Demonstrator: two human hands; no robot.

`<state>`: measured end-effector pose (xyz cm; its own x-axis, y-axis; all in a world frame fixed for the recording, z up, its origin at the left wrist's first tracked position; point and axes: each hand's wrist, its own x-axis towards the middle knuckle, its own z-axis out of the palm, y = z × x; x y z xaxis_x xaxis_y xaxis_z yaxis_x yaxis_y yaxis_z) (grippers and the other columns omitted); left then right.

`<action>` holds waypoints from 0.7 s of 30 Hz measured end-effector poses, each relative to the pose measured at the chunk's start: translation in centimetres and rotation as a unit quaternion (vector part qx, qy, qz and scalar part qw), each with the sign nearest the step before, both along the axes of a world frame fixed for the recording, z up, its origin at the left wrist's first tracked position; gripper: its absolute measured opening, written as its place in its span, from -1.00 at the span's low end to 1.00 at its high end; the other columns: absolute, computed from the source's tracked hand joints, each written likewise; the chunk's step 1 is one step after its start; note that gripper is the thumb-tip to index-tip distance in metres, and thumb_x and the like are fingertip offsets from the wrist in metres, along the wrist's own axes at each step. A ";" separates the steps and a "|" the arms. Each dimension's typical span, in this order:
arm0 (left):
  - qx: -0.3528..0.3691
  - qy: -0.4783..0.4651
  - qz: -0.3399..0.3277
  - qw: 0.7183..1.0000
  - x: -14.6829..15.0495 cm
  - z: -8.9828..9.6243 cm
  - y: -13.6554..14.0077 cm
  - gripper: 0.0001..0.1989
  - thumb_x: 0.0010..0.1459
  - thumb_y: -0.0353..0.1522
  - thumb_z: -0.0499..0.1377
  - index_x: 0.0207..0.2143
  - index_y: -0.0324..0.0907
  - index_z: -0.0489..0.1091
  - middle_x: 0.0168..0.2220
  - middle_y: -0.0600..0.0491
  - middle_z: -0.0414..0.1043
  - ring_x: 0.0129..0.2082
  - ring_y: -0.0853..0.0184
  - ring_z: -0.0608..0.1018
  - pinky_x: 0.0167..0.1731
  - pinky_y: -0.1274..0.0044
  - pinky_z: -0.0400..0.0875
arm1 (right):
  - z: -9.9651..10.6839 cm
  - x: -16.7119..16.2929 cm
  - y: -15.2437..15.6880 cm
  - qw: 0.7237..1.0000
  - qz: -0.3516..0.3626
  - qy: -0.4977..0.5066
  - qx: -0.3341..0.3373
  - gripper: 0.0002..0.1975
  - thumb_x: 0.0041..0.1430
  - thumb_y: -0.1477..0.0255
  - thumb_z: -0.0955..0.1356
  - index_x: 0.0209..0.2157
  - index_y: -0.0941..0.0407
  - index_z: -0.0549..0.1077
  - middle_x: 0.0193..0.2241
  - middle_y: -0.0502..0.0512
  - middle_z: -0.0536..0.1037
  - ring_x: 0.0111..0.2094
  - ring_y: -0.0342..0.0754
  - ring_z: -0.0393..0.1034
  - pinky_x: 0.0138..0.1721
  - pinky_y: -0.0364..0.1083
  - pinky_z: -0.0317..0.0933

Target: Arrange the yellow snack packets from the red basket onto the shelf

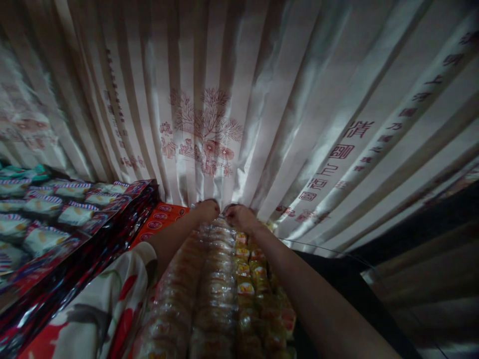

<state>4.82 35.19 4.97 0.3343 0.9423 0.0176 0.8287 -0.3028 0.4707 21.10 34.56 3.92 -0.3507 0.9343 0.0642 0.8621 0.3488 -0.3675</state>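
Clear-wrapped rows (217, 289) run lengthwise, bottom centre to mid-frame; left hand (210, 209), right hand (240, 217) both at far end, fingers curled, can't tell what's gripped.

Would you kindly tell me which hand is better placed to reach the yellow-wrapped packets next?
Probably the right hand: it is near the far end of the yellow-wrapped packets, with its forearm on their right side. The left hand is farther left, by the clear-wrapped rows.
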 end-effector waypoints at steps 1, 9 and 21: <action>-0.005 0.010 0.009 1.000 0.0 0.1 0.1 -0.79 -0.01 -0.41 0.09 -0.38 -0.13 0.54 -0.23 0.01 0.52 -0.21 0.26 0.49 -0.18 0.49 0.32 | -0.2 0.1 0.0 1.000 -0.011 0.004 0.009 -0.85 -0.03 0.56 0.32 -0.44 0.09 0.53 -0.53 -0.02 0.56 -0.52 -0.17 0.40 -0.42 -0.23 0.24; 0.000 0.030 0.041 0.999 -0.1 0.1 -0.2 -0.80 -0.02 -0.42 0.13 -0.34 -0.11 0.53 -0.18 0.06 0.50 -0.18 0.28 0.50 -0.10 0.50 0.29 | -0.2 0.0 -0.7 0.998 -0.036 0.029 0.034 -0.85 0.04 0.52 0.30 -0.35 0.07 0.49 -0.45 0.00 0.55 -0.44 -0.16 0.40 -0.35 -0.21 0.24; 0.004 0.016 0.018 1.000 -0.3 0.3 -1.0 -0.76 -0.01 -0.45 0.09 -0.26 -0.12 0.44 -0.23 0.10 0.49 -0.23 0.35 0.48 -0.14 0.53 0.29 | -0.3 1.3 -0.9 0.989 0.111 0.005 0.101 -0.85 -0.01 0.51 0.36 -0.59 0.07 0.53 -0.51 0.00 0.57 -0.28 -0.09 0.40 -0.02 -0.08 0.08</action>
<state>4.49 34.14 5.29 0.3002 0.9538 0.0149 0.8541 -0.2757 0.4411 22.37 33.64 3.65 -0.5444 0.8022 0.2452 0.7529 0.5961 -0.2788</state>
